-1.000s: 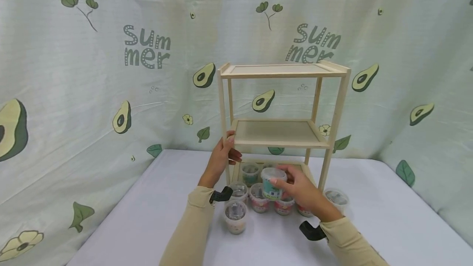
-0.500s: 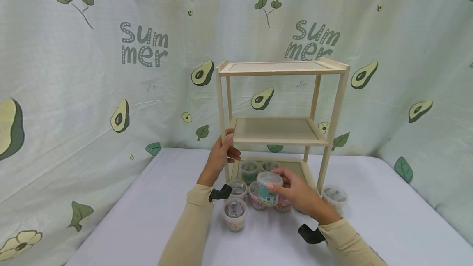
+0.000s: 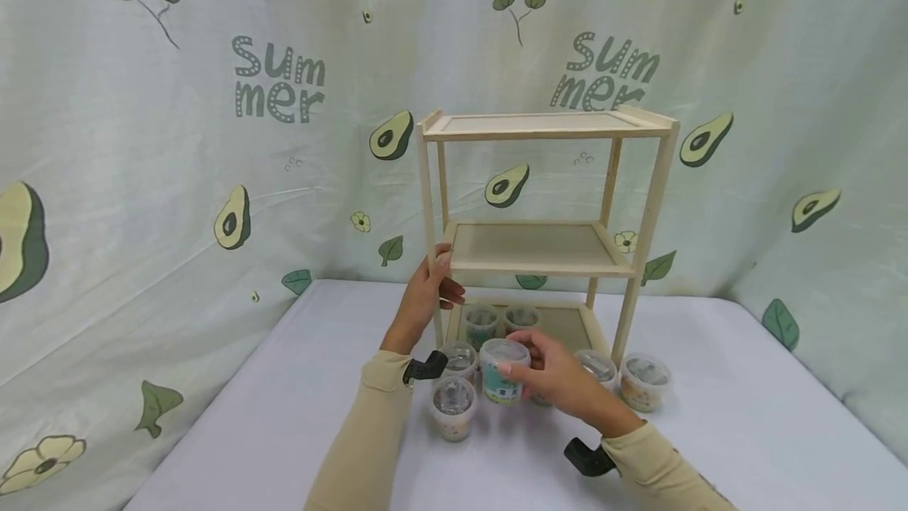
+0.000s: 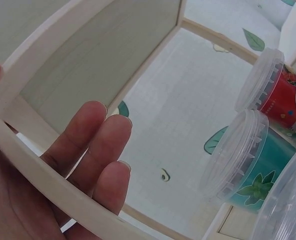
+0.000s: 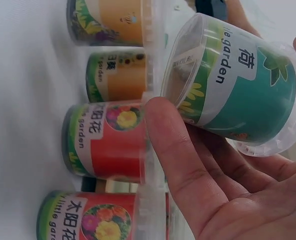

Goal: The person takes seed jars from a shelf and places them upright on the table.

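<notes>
My left hand [image 3: 420,302] holds the left front post of a light wooden shelf rack [image 3: 542,126], just under its middle board. In the left wrist view the fingers reach around the post [image 4: 62,192]. My right hand [image 3: 563,381] grips a small plastic tub [image 3: 502,381] with a clear lid and a teal "little garden" label, raised in front of the rack. The right wrist view shows this teal tub [image 5: 253,90] tilted between thumb and fingers. On the bottom board, at the back left, stand a teal tub [image 4: 263,167] and a red tub [image 4: 283,100].
Two orange-label tubs [image 3: 454,410] stand near the left front post. Red-label tubs [image 5: 110,142] line up before the rack, partly hidden by my right hand. More tubs, one orange [image 3: 644,386], stand by the right post. A printed curtain [image 3: 340,203] hangs behind the white table [image 3: 284,416].
My right hand has carried the teal tub left and slightly down, uncovering the red tub on the bottom board and a tub by the right post. My left hand stays on the post.
</notes>
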Demonstrator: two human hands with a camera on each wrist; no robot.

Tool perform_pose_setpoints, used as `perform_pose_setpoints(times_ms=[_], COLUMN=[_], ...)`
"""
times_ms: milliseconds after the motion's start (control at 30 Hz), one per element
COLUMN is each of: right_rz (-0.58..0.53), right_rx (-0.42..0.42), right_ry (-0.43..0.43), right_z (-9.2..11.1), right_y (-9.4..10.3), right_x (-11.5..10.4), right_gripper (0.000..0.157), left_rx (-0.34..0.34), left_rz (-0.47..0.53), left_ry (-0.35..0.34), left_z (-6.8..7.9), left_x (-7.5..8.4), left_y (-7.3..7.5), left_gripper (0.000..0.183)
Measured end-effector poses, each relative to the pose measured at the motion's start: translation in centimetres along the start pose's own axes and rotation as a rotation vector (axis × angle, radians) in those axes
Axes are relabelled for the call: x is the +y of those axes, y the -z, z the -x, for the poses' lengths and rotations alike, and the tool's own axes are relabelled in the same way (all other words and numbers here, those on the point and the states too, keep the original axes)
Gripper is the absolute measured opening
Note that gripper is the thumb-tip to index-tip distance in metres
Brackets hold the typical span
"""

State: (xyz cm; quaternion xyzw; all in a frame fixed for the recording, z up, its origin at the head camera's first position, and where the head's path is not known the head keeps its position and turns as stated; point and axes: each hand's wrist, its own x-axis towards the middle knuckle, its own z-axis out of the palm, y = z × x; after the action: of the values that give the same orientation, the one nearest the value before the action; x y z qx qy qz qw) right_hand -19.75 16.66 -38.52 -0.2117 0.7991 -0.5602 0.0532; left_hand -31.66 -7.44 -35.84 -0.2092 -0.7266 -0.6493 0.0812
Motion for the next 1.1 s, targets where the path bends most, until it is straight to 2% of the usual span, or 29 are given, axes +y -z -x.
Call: perform_pose_setpoints(times_ms=[267,433,900,1100], right_rz=[0.065,0.156,0.284,0.319], right_rx=[-0.014,-0.005,0.002,-0.007], right_ry=[-0.003,-0.007,-0.020,-0.013], right_z=[-0.1,0.5,1.6,1.9], right_y=[0.4,0.7,-0.5,-0.9], right_x=[-0.5,-0.3,1.6,2.6], right_gripper=[0.062,0.062,0.062,0.063], left_rx=[0.018,0.009,0.006,0.002], left_rz=[0.004,0.001,-0.008,-0.001], left_ry=[-0.043,-0.046,-0.017,-0.006], left_z=[-0.8,-1.0,-0.6,0.0], left_x=[1.2,1.5,0.6,0.1], left_y=[0.0,-0.2,0.1,0.0], left_gripper=[0.053,0.053,0.056,0.056])
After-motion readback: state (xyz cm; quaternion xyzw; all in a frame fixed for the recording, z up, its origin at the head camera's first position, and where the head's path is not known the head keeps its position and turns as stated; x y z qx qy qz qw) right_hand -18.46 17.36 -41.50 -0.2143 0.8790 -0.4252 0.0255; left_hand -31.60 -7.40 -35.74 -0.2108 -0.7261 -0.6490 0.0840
